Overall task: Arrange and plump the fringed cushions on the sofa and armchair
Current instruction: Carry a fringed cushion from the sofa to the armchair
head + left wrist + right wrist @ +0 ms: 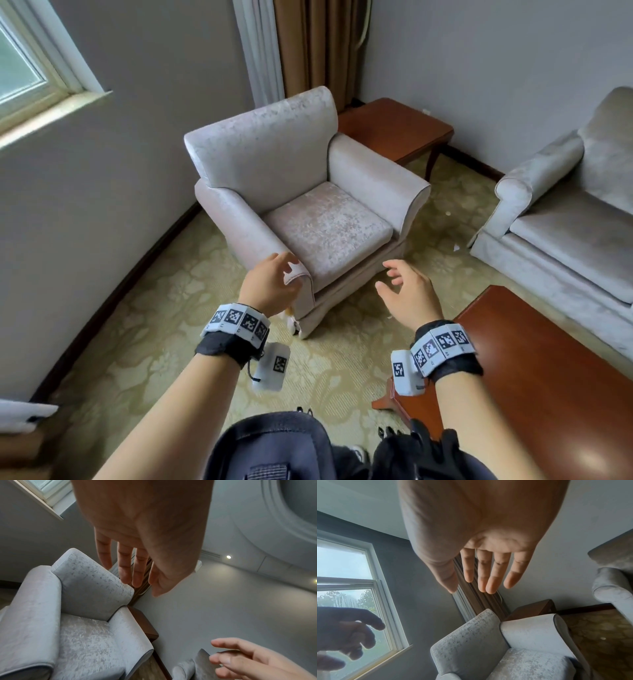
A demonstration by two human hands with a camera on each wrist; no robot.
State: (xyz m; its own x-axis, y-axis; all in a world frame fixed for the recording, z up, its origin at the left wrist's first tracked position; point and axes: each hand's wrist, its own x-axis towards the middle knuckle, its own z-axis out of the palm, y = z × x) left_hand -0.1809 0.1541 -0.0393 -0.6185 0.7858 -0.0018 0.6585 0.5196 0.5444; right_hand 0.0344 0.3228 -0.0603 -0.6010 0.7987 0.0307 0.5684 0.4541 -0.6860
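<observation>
Both hands hang empty in the air, fingers loosely spread: left hand (270,284) over the near end of the armchair's (301,192) left arm, right hand (409,294) just near of its seat front. Sofa (565,219) stands far right.

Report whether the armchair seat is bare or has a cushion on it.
Bare. The armchair seat shows only its own upholstery in all three views; no fringed cushion is on it. The left hand and right hand are open, holding nothing.
</observation>
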